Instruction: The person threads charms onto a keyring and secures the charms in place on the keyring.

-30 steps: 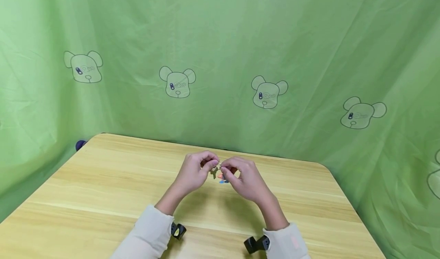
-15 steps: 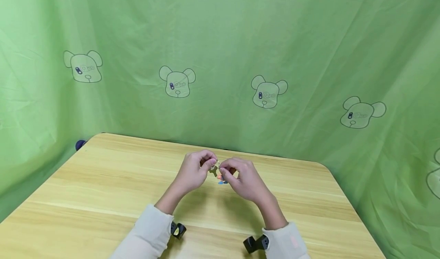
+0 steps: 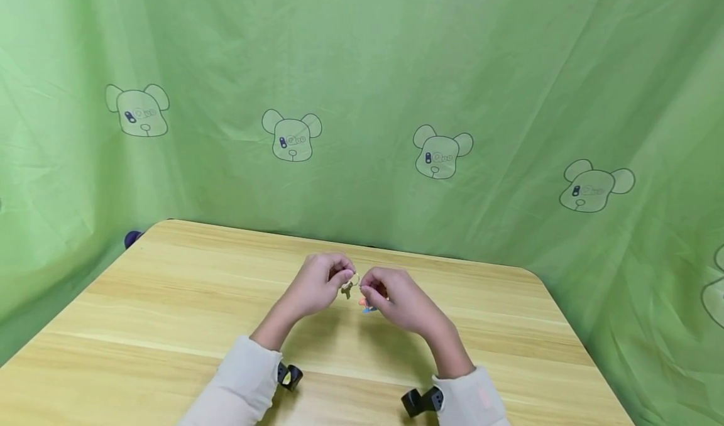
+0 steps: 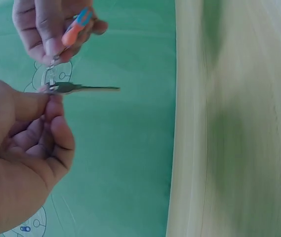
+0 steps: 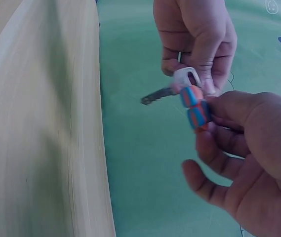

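Above the table, my left hand pinches a metal key ring between thumb and forefinger. A brass-coloured key dangles from it; in the left wrist view the key points sideways, seen edge-on. Facing it, my right hand pinches the metal link of a small orange-and-blue keychain charm, which hangs by the fingers. Link and ring meet in the narrow gap between the two hands. In the head view the right fingers partly cover the charm.
Both hands are over a light wooden table with rounded far corners. Behind it hangs a green curtain printed with bear heads. Black wrist cameras stick out from the pale sleeves. A dark round object shows past the far left corner.
Both hands have come slightly down and a little apart, so the ring shows more plainly between them. The key and charm have moved lower with them; both grips look the same.
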`<action>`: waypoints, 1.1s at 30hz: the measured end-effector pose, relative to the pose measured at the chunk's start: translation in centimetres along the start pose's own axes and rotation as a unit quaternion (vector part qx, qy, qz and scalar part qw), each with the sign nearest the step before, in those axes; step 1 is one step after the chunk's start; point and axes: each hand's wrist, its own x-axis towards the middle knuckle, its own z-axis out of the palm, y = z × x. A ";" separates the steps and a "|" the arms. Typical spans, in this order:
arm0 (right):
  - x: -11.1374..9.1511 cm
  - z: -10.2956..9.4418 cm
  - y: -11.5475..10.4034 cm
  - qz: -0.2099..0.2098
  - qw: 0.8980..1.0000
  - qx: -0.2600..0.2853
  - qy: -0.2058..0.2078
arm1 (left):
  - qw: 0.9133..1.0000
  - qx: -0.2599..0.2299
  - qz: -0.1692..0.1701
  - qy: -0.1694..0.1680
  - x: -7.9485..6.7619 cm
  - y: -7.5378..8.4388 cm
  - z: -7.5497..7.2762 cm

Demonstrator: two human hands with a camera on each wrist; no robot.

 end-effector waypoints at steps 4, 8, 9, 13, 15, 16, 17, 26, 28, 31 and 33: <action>0.1 0.3 0.4 0.017 0.998 0.012 -0.051 | 0.998 0.017 -0.025 -0.055 -0.2 -0.5 -0.3; 0.0 0.8 0.9 0.040 0.994 0.022 -0.104 | 0.992 0.046 -0.031 -0.110 -0.4 -1.1 -0.4; -0.1 0.9 1.0 0.044 0.992 0.024 -0.116 | 0.991 0.052 -0.031 -0.122 -0.5 -1.3 -0.3; -0.1 1.5 1.2 0.051 0.987 0.024 -0.151 | 0.984 0.062 -0.032 -0.163 -0.7 -2.0 -0.2; 0.0 1.8 1.3 0.053 0.985 0.025 -0.162 | 0.981 0.060 -0.032 -0.179 -0.8 -2.3 -0.2; 0.0 2.0 1.3 0.055 0.984 0.025 -0.167 | 0.980 0.062 -0.032 -0.187 -0.9 -2.4 -0.1; 0.0 2.2 1.4 0.057 0.983 0.025 -0.172 | 0.978 0.063 -0.032 -0.195 -1.0 -2.6 -0.2; 0.1 3.6 1.5 0.071 0.976 0.010 -0.203 | 0.964 0.080 -0.054 -0.246 -1.3 -3.6 0.2; 0.0 3.7 1.6 0.076 0.976 0.005 -0.205 | 0.963 0.078 -0.059 -0.251 -1.4 -3.7 0.4; -0.1 3.7 1.7 0.084 0.974 0.008 -0.209 | 0.963 0.078 -0.062 -0.251 -1.4 -3.7 0.8; -0.1 3.8 1.8 0.091 0.973 0.015 -0.212 | 0.963 0.080 -0.066 -0.248 -1.5 -3.7 1.0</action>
